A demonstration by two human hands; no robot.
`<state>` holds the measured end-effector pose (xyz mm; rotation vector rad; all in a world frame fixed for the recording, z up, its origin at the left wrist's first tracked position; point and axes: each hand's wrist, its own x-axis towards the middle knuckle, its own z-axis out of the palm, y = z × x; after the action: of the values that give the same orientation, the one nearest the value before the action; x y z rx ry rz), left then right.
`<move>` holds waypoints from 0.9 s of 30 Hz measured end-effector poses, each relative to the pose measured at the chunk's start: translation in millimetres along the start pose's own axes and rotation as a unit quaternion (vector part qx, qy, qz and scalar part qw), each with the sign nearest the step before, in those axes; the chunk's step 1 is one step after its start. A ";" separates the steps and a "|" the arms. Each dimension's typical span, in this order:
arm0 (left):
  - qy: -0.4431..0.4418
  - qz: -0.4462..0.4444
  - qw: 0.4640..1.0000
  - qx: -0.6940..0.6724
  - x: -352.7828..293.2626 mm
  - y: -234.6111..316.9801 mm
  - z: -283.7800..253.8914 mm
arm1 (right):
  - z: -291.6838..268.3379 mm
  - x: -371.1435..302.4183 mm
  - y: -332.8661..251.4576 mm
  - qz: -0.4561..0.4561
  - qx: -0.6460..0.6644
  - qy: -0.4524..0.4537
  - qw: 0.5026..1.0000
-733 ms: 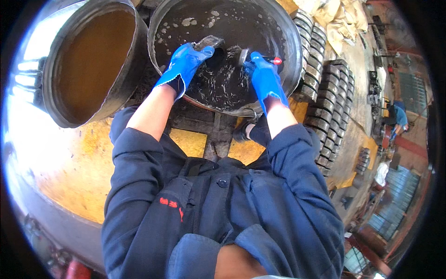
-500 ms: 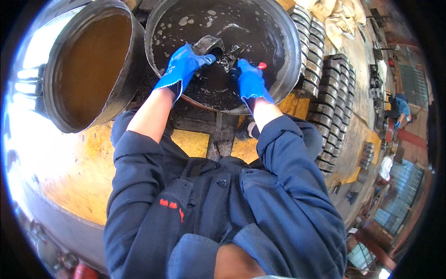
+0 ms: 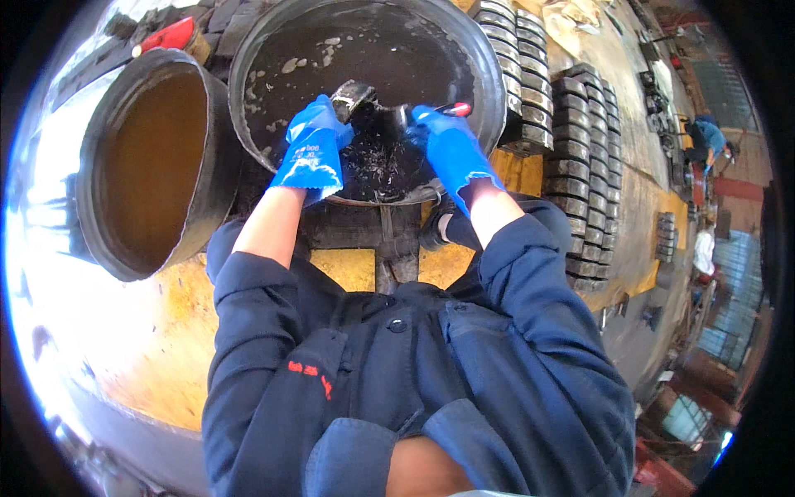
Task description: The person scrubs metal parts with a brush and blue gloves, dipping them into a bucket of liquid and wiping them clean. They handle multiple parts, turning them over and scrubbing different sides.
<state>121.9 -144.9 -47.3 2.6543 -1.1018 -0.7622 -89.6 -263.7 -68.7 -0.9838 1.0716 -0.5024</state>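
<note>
"Where the left hand [image 3: 315,139] sits in its blue rubber glove, what is it gripping?"

"Dark, wet, curved metal: a short piece [image 3: 354,98], with the fingers closed on its near left side. It's within the rim of a wide, round grey metal tub [image 3: 492,79], above or at the surface of the dark liquid [image 3: 414,56]; I can't tell whether its underside is wet by it."

"And the right hand [image 3: 449,142], gloved in the same blue?"

"Curled around a dark-handled tool with a red end [image 3: 462,108], which pokes out past the hand on the right. The tool's dark head points left, toward the metal piece. Whether they touch, I can't tell."

"What's around them?"

"Just left of the tub, a round grey metal drum [image 3: 220,170] of brown liquid. On the right, rows of dark, ribbed metal rings [image 3: 571,170]. Farther right, a person in a blue top [image 3: 708,135]."
</note>
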 end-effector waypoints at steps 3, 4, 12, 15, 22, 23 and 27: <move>0.013 0.045 0.997 0.068 7.7 -13.1 10.3 | 11.4 -19.1 -40.3 -0.018 0.098 0.020 0.995; 0.011 0.071 0.989 0.128 8.6 -8.6 15.8 | 7.5 -20.1 -38.7 -0.019 0.102 0.026 0.994; 0.043 0.122 0.973 0.190 3.3 -9.1 21.9 | 2.6 7.9 -4.9 0.063 0.137 0.036 0.988; 0.025 0.109 0.975 0.191 5.2 -3.5 18.9 | -3.3 37.8 21.2 -0.009 0.004 -0.018 1.000; 0.057 0.120 0.974 0.185 2.6 -4.9 19.7 | 19.2 61.2 43.4 0.037 -0.091 0.027 0.995; 0.041 0.114 0.974 0.191 2.3 -3.9 19.0 | 26.8 59.6 49.5 0.047 -0.031 0.034 0.998; 0.036 0.109 0.976 0.186 -0.4 1.8 15.8 | 31.1 65.8 38.4 0.052 -0.093 0.035 0.994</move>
<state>112.3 -145.4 -60.0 2.7531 -1.6193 -0.4492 -37.6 -281.2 -130.0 -1.0729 1.2429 -0.3572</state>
